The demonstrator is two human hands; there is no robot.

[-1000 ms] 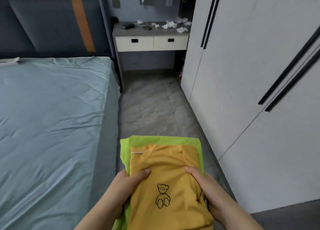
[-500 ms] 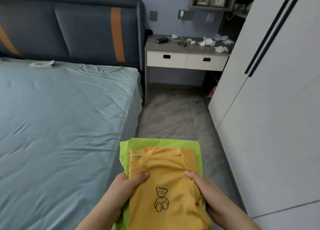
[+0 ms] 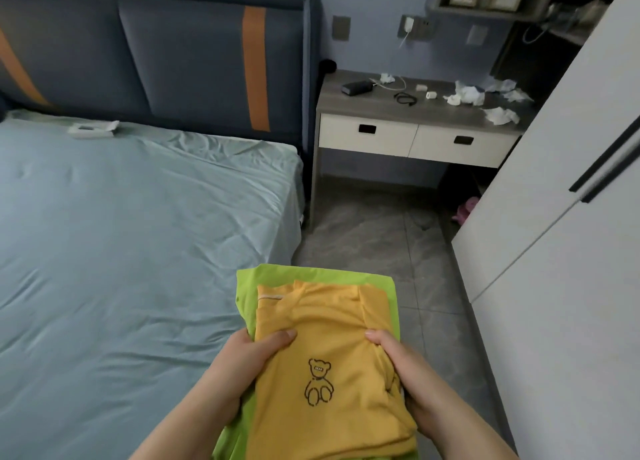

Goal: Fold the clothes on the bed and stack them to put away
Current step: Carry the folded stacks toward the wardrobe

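Both hands are carrying the folded stack beside the bed [image 3: 138, 234], over the floor: left hand [image 3: 242, 362] and right hand [image 3: 405, 366] each grip a side, thumbs on top. The yellow bear shirt [image 3: 322, 348] sits on the green garment [image 3: 322, 274], long axis pointing away toward the nightstand [image 3: 408, 137].

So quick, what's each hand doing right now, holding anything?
Left hand: grips the left side of the folded clothes stack, thumb on top.
Right hand: grips the stack's right side, thumb on top.
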